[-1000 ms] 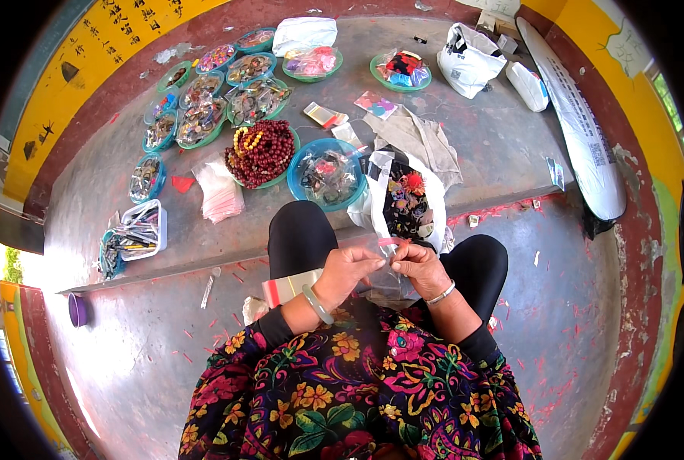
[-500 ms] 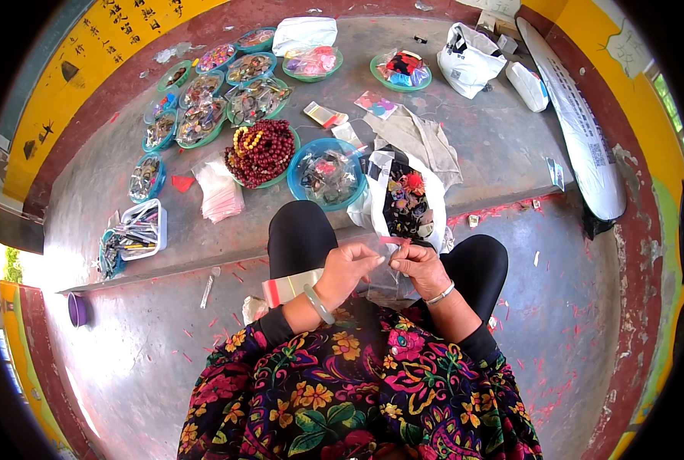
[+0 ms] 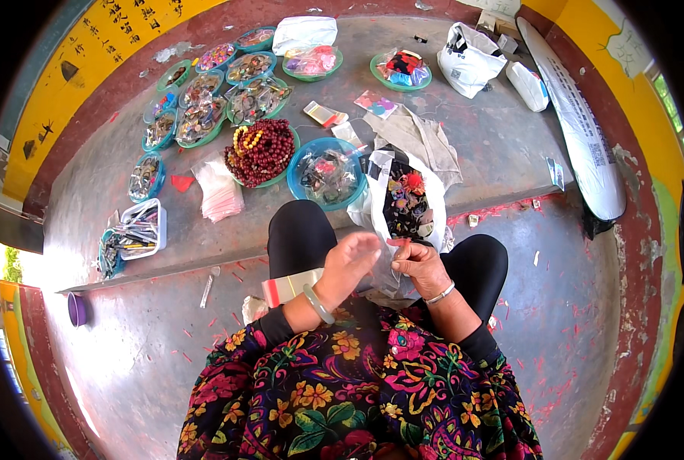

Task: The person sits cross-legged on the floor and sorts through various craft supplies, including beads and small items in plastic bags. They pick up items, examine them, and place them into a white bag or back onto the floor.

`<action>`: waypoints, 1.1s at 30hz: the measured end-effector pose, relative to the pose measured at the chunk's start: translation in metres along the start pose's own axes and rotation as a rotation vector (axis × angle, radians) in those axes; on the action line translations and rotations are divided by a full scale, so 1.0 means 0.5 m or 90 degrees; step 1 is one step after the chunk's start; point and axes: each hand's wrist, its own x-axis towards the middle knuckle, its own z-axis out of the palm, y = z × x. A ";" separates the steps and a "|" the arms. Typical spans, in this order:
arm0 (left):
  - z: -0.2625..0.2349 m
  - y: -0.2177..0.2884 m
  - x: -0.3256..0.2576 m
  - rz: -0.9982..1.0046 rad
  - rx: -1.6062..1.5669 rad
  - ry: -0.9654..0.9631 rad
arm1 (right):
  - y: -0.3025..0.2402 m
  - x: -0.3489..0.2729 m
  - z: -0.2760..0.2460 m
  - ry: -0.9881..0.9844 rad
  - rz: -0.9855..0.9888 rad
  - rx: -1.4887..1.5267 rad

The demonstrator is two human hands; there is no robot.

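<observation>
Over the lap, the left hand [image 3: 352, 264] and right hand [image 3: 418, 264] pinch a small clear packet [image 3: 384, 268] between them (contents too small to tell), apparently mid-packing, and next likely calls for reaching toward the open white bag [image 3: 403, 195] at twelve o'clock

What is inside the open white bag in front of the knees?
The white bag holds a dark heap of small colourful pieces, one red and flower-like near the top. What lies deeper is covered; the hands hide its lower edge.
</observation>
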 end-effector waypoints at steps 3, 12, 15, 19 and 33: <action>0.009 0.047 -0.001 0.273 0.287 -0.006 | -0.003 -0.001 0.000 -0.008 0.017 0.004; -0.004 0.062 0.020 0.331 0.524 -0.178 | -0.004 0.000 0.002 -0.054 0.027 -0.045; -0.008 0.066 0.023 0.262 0.489 -0.232 | -0.007 -0.001 -0.005 -0.070 0.036 -0.064; -0.019 0.073 0.028 0.215 0.543 -0.255 | -0.011 -0.001 0.001 -0.048 0.031 -0.089; 0.005 0.033 0.017 0.295 0.667 -0.225 | -0.030 -0.005 0.032 0.111 -0.272 -0.508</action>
